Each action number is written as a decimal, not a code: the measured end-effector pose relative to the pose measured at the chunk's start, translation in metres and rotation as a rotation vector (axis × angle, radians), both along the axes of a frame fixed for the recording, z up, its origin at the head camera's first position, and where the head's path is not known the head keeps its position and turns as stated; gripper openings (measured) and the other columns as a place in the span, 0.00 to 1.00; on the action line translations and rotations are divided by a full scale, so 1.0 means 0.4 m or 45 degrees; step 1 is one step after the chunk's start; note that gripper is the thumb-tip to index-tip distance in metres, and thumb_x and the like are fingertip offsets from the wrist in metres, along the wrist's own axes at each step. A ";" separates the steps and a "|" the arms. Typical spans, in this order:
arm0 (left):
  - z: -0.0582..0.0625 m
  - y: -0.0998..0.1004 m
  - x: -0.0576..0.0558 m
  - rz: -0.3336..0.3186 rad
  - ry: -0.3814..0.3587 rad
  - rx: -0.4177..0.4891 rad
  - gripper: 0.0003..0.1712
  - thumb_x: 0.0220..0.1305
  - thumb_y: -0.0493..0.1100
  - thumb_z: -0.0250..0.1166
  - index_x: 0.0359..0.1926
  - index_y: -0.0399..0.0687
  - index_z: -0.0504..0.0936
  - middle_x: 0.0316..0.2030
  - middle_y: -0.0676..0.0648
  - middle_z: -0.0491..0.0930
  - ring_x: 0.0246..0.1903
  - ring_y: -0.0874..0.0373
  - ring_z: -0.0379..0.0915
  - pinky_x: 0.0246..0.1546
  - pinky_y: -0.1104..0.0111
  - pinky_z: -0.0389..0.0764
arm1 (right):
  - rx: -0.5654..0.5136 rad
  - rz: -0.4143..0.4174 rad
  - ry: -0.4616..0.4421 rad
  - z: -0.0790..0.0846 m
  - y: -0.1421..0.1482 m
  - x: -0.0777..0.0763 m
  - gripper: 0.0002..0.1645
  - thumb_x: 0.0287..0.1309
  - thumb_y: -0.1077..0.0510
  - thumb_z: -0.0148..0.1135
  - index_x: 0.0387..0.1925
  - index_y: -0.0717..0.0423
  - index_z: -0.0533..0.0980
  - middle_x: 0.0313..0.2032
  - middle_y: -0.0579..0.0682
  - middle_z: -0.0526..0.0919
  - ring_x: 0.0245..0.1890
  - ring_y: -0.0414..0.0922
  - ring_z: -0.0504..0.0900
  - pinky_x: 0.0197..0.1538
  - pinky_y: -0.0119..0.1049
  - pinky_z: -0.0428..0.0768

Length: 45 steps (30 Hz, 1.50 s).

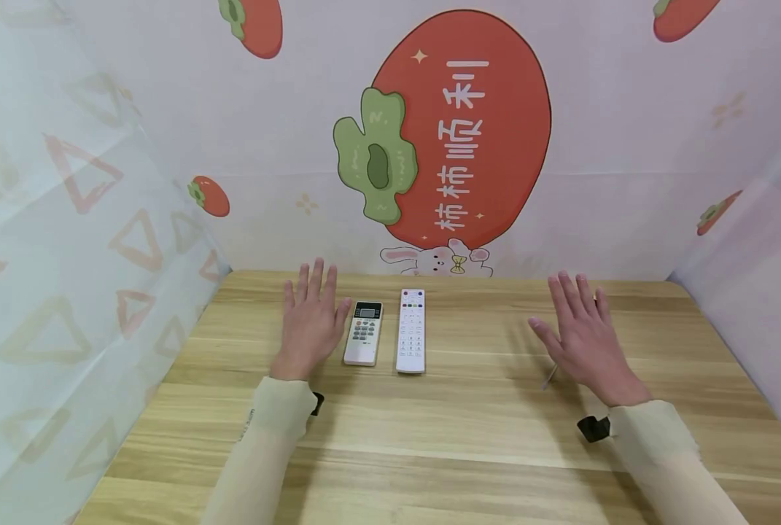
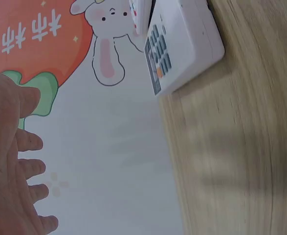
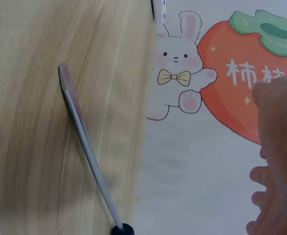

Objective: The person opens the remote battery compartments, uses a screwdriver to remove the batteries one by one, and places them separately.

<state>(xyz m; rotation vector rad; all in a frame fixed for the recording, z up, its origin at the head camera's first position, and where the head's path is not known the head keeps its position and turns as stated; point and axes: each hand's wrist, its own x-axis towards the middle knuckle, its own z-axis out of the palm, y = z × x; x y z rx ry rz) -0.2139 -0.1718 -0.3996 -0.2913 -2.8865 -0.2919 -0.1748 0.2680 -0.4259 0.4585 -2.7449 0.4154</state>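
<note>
My left hand [image 1: 310, 321] is held over the table's left part with fingers straight and spread, its thumb beside a small white remote control [image 1: 363, 343] with a dark display. In the left wrist view that remote [image 2: 185, 46] lies apart from the palm. To its right lies a longer white remote control [image 1: 411, 335] with coloured buttons. On the right, my right hand [image 1: 583, 339] is also spread flat and holds nothing. Beneath it lies a flat-blade screwdriver [image 3: 92, 154], whose metal shaft shows in the right wrist view; most of its dark handle is out of frame.
The wooden table [image 1: 429, 452] ends at a back wall sheet [image 1: 285, 124] printed with persimmons and a rabbit. A pale side sheet [image 1: 42, 292] with triangles stands on the left, another sheet [image 1: 764, 306] on the right. Black straps show at both cuffs.
</note>
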 end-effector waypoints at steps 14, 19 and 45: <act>-0.026 0.095 -0.013 -0.091 0.031 -0.021 0.37 0.78 0.55 0.52 0.76 0.37 0.60 0.74 0.33 0.57 0.74 0.36 0.50 0.73 0.45 0.51 | -0.073 0.059 -0.001 -0.017 -0.040 -0.005 0.46 0.74 0.44 0.56 0.77 0.67 0.52 0.73 0.70 0.57 0.74 0.68 0.50 0.74 0.63 0.45; -0.038 0.124 -0.014 -0.124 0.018 -0.010 0.36 0.76 0.54 0.57 0.74 0.37 0.63 0.70 0.33 0.64 0.69 0.36 0.59 0.69 0.45 0.60 | -0.061 0.072 -0.007 -0.022 -0.053 -0.003 0.44 0.73 0.45 0.58 0.75 0.69 0.55 0.71 0.71 0.61 0.72 0.70 0.54 0.71 0.65 0.52; -0.081 0.268 -0.016 -0.158 -0.255 -0.036 0.37 0.76 0.59 0.56 0.74 0.39 0.66 0.58 0.37 0.74 0.55 0.46 0.71 0.52 0.54 0.78 | -0.029 0.039 -0.133 -0.042 -0.095 0.008 0.41 0.72 0.44 0.59 0.74 0.64 0.59 0.65 0.69 0.69 0.66 0.67 0.64 0.65 0.68 0.61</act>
